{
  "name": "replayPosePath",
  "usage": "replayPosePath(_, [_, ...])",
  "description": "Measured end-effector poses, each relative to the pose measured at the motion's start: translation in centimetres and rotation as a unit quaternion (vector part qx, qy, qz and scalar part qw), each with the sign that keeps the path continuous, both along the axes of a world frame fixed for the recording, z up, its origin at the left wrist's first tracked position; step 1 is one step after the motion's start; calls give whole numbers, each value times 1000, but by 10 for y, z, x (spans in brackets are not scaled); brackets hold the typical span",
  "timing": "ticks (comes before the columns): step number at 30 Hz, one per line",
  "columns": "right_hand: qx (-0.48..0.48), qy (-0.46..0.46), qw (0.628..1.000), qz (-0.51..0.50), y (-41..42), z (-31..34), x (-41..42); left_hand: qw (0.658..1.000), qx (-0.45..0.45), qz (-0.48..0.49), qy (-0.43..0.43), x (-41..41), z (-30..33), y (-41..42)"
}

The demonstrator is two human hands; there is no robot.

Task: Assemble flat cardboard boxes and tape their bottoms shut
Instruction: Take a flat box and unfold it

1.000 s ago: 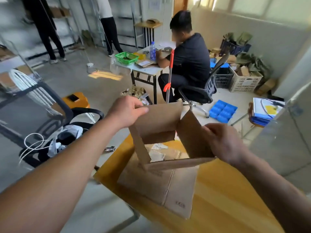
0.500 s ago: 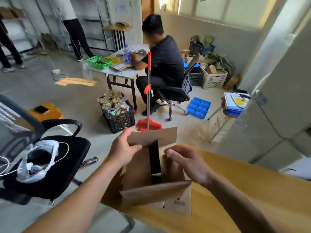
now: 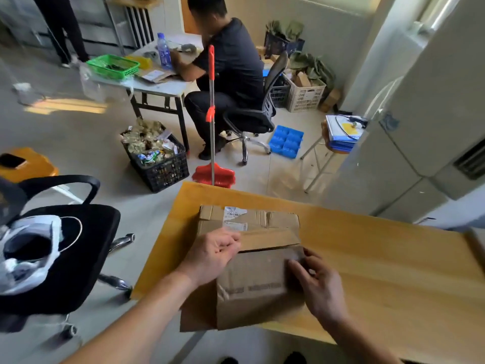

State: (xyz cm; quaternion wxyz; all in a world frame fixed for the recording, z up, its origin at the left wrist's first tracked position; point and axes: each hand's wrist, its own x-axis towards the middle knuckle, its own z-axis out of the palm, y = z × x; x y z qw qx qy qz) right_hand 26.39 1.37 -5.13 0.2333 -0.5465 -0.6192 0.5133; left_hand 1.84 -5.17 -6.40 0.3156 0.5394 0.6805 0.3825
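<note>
A brown cardboard box (image 3: 262,224) stands on the yellow wooden table (image 3: 380,258) near its left end, its flaps folded over on top. A torn white label sits on its far panel. My left hand (image 3: 212,254) lies at the left end of the seam between the flaps, its fingers curled onto the flap edge. My right hand (image 3: 319,285) touches the right edge of the darker near flap (image 3: 252,282) with fingers spread and nearly straight. That near flap slopes down toward me past the table's front edge.
A black office chair (image 3: 65,248) with a white headset stands to the left of the table. Beyond the table are a red broom (image 3: 213,122), a black crate of scraps (image 3: 157,164), a person seated at a white table, a blue tray and a stool with papers.
The upright flaps have been folded down over the box, which now sits lower on the table. Both hands came down onto the flaps, and the view tipped downward.
</note>
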Motion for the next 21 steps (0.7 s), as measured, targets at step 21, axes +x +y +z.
replayPosePath(21, [-9, 23, 996, 85, 1, -27, 27, 963, -83, 201, 157, 108, -18, -29])
